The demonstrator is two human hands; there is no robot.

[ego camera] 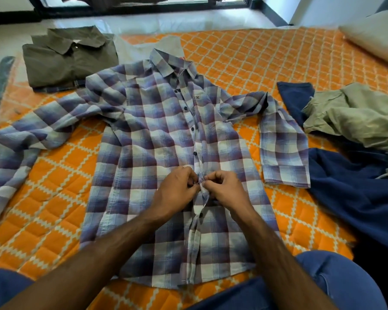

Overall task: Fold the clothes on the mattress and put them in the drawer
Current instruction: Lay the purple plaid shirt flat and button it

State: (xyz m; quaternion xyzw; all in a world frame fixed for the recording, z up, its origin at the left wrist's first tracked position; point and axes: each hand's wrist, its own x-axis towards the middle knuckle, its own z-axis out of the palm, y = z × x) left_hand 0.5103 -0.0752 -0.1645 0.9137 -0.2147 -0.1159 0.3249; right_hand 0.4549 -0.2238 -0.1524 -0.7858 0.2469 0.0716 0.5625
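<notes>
The blue and white checked cotton shirt (166, 135) is spread flat at the frame's centre on the orange quilted mattress (255, 63), probably so it folds neatly. Its button placket is pinched by the left hand (177, 189) and the right hand (224, 189), apparently to fasten a button.

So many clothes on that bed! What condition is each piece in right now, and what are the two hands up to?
Plaid shirt: spread flat, front up, sleeves out, partly buttoned.
Olive shirt: folded, at the mattress's far left corner.
Khaki garment: crumpled, unfolded, lying on the navy one.
Navy garment: loosely spread, unfolded.
Left hand: pinches the plaid shirt's placket.
Right hand: pinches the placket from the other side.
Pillow: lying at the far right.
</notes>
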